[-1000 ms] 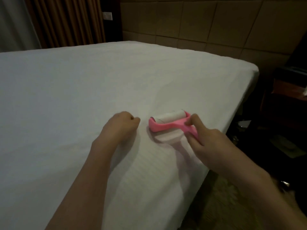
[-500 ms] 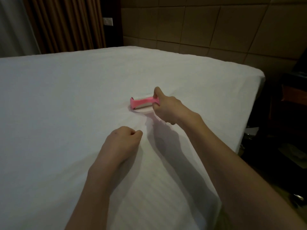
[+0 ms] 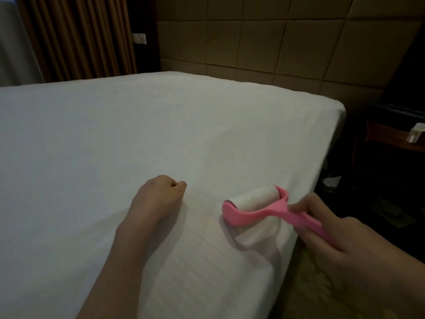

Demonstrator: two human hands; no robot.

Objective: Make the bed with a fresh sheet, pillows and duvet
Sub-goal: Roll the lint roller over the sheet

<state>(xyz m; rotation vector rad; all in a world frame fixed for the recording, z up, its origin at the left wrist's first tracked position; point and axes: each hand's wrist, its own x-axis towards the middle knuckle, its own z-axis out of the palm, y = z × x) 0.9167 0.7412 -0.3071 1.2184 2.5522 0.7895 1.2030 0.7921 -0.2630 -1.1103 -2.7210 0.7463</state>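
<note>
So the smooth white fitted sheet (image 3: 138,139) is already stretched over the bed; no pillows or duvet in sight. Right hand (image 3: 340,245) grips the pink plastic lint roller (image 3: 255,207) by its handle near the bed's edge. Left hand (image 3: 158,199) rests fisted on the sheet, holding nothing. No readable writing anywhere.

A padded headboard wall (image 3: 264,42) of square brown panels fills the back of the room. Left of this wall hang brown pleated curtains (image 3: 76,38), and between the curtains and the wall a small white switch plate (image 3: 139,38) sits on a dark strip. Right of the wall, lower down, stands a dark wooden nightstand (image 3: 391,143) with a small white object (image 3: 416,132) on its top; what it is I cannot tell. Below the nightstand lies a patterned carpet (image 3: 317,295).
</note>
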